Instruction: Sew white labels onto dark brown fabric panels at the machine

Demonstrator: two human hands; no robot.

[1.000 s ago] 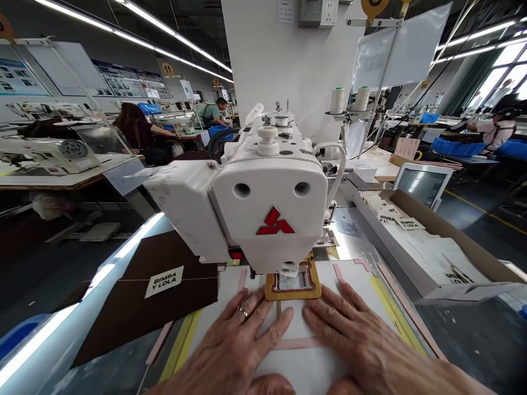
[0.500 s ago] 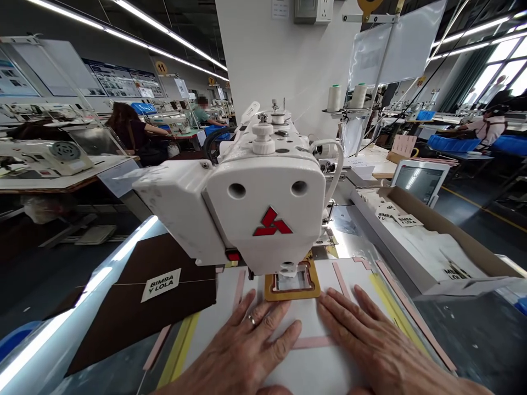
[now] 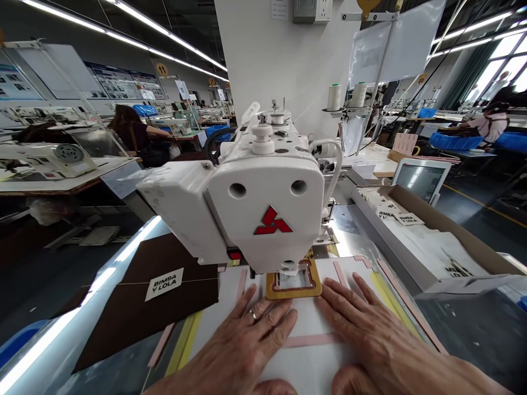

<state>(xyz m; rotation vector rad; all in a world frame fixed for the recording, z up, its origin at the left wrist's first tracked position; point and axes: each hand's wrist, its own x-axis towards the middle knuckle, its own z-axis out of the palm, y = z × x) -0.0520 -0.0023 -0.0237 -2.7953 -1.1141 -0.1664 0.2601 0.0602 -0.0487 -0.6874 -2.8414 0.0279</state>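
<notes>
My left hand lies flat on a white sheet marked with pink strips, its fingers spread and a ring on one of them. On the right side of the same sheet, my right hand also rests flat with fingers apart. Between both sets of fingertips sits a gold-coloured clamp frame with a rectangular opening. Above it is the head of a white sewing machine with a red emblem; the needle is hidden. A brown piece of material with a white lettered label lies left of my left hand.
To the right stands an open cardboard box holding white lettered labels. Behind it are a small screen and thread cones. A light strip runs along the left table edge. Other people sit at machines further off.
Both hands stay flat on the sheet with only small shifts. My left thumb has drawn slightly inward, and more of my right thumb shows. The view has shifted slightly.
</notes>
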